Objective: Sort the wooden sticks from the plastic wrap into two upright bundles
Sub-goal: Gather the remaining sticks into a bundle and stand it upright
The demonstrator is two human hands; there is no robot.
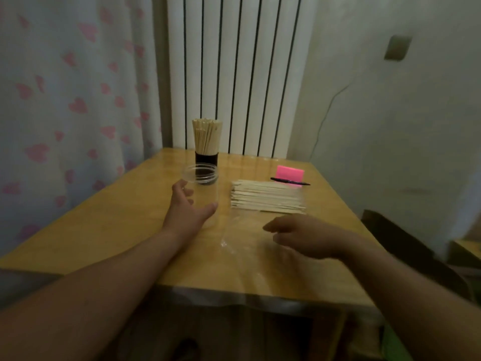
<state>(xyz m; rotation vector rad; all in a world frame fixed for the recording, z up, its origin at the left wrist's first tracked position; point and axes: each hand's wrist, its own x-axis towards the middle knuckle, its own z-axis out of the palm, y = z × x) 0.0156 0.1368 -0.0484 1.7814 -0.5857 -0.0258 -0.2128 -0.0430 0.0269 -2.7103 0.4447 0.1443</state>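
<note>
Left hand (188, 209) round a clear plastic jar (204, 170); loose pale wooden sticks (268, 196) lie flat beyond the right hand (304, 235).
On the yellow wooden table (104, 230) the left fingers (182, 187) and thumb curve round the lower part of the upright jar, grasping it. The right fingers (270, 227) are loosely bent with nothing in them, over the near part of the thin transparent plastic wrap (244, 246). The sticks rest in a flat stack on the wrap's far end, just beyond those fingers and apart from them. Behind the jar, a bundle of upright wooden sticks (207, 136) stands in a dark round cup (207, 158), whose base the jar partly hides. Far right, a black pen (290, 181) lies against a pink block of notes (290, 173). The wrap's edges are hard to trace, and motion blur softens both hands.
</note>
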